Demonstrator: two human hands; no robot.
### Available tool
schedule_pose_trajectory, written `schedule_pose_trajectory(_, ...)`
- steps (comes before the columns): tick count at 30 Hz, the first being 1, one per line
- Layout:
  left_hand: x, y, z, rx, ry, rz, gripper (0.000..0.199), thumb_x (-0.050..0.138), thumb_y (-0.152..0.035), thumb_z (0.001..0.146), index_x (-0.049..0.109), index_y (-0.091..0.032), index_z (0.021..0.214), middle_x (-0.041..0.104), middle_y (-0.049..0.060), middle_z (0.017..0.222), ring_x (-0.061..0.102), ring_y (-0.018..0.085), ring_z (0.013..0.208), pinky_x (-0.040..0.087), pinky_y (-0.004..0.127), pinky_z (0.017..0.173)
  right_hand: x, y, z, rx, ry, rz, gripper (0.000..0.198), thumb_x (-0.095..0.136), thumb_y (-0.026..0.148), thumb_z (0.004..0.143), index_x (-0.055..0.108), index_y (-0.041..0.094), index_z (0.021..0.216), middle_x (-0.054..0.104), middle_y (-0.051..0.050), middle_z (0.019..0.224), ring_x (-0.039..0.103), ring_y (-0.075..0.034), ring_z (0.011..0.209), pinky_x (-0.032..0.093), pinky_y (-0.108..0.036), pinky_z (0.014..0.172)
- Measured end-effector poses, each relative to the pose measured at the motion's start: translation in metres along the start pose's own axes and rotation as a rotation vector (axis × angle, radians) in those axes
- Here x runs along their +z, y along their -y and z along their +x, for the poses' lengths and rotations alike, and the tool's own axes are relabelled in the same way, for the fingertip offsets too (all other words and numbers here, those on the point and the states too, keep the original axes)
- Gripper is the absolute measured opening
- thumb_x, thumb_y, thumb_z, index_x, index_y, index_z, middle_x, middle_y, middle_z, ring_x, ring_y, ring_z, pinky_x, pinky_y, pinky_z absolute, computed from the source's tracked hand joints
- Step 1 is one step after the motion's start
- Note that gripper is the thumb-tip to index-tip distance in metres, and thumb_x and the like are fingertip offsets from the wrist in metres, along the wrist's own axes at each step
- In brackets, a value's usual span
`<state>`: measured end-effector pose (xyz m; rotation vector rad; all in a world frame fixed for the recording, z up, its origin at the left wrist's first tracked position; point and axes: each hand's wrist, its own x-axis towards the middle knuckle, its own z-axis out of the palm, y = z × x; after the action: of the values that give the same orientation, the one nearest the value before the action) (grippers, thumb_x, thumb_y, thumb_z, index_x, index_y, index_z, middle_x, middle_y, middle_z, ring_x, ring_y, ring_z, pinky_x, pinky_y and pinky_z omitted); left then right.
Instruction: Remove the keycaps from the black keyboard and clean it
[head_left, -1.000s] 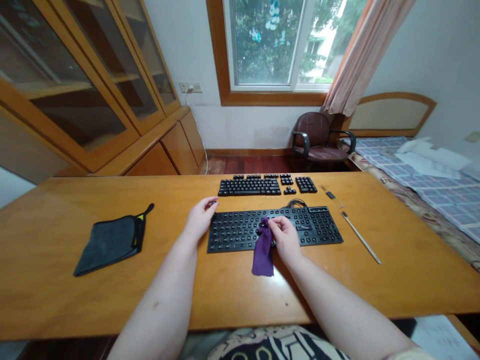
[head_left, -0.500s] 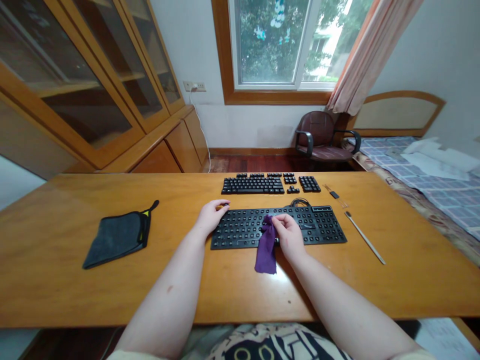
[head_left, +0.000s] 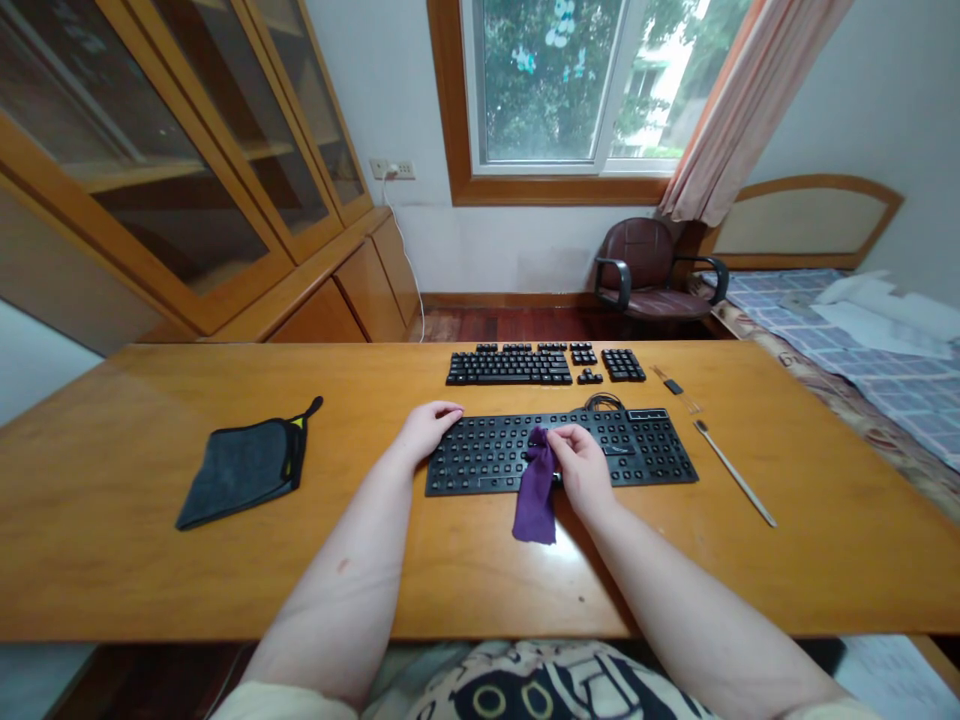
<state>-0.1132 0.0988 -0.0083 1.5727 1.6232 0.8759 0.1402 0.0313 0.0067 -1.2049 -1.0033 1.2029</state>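
Observation:
A black keyboard base (head_left: pixel 480 462), stripped of its keycaps, lies flat on the wooden desk in front of me. My left hand (head_left: pixel 431 430) grips its far left corner, fingers over the edge. In my right hand (head_left: pixel 583 462) a purple cloth (head_left: pixel 535 500) is pinched between thumb and fingers. The bunched upper end of the cloth rests on the middle of the keyboard base, and its loose end hangs over the near edge onto the desk.
Behind the base lie rows of loose black keycaps (head_left: pixel 510 368). To the right are a keycap puller (head_left: pixel 673 386) and a thin brush (head_left: pixel 735 472). A folded grey cloth (head_left: pixel 244 470) lies on the left of the desk (head_left: pixel 337 600). Beyond stands a chair (head_left: pixel 649 265).
The left fingers have settled more closely on the keyboard corner. The right hand and purple cloth have hardly moved on the base; the whole view has shifted slightly.

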Motion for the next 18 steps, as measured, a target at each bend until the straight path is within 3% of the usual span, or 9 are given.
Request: schedule_pose_trajectory(18, -0.0007, -0.0031, -0.0024, -0.014, 0.036, -0.004, 0.034, 0.059, -0.045, 0.071, 0.071, -0.016, 0.084, 0.072, 0.009, 0.090, 0.064, 0.025, 0.086, 0.046, 0.036, 0.082, 0.0002, -0.0012, -0.0011, 0.008, 0.005, 0.004, 0.028, 0.067, 0.045, 0.071, 0.056, 0.019, 0.072, 0.055, 0.004, 0.054, 0.046, -0.011, 0.047, 0.033, -0.023, 0.045)
